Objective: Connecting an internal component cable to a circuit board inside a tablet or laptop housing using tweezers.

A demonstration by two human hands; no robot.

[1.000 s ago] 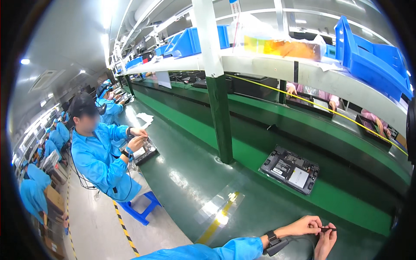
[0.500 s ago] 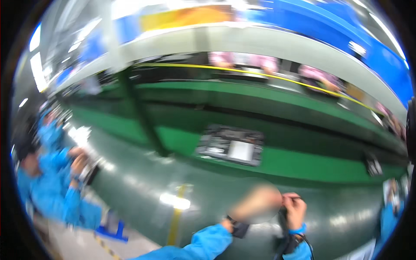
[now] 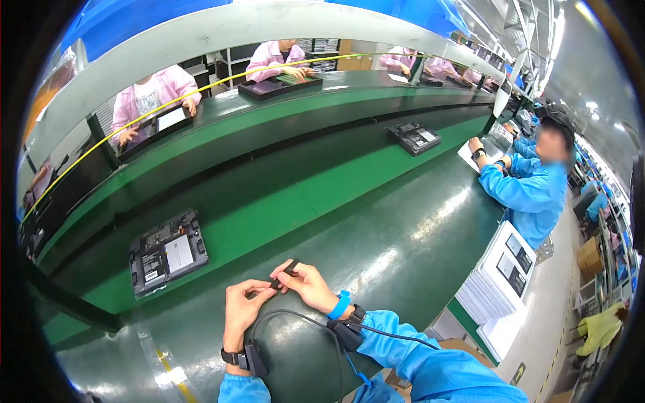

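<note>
My left hand [image 3: 242, 305] and my right hand [image 3: 306, 285] meet above the dark green bench, fingertips almost touching. The right thumb and fingers pinch a small black piece [image 3: 291, 268]. At the left fingertips there is also something small and black [image 3: 275, 284]; I cannot tell whether it is the same piece. A black strap with a box sits on each wrist, and the right one also wears a blue band [image 3: 340, 305]. A black cable [image 3: 295, 314] runs between the wrist boxes. Left of my hands, an opened laptop base [image 3: 168, 252] lies on the green strip with its inner parts showing.
Another opened laptop base [image 3: 414, 138] lies farther along the strip. A stack of white sheets or trays [image 3: 485, 285] stands at the right bench edge. Beyond it a co-worker in blue [image 3: 531, 191] works. People in pink sit across the line. A dark post [image 3: 74, 295] rises at left.
The view has swung to the right, bringing the co-worker and the white stack in. My hands stay close together; the left one was blurred before, and its fingers now show clearly.
</note>
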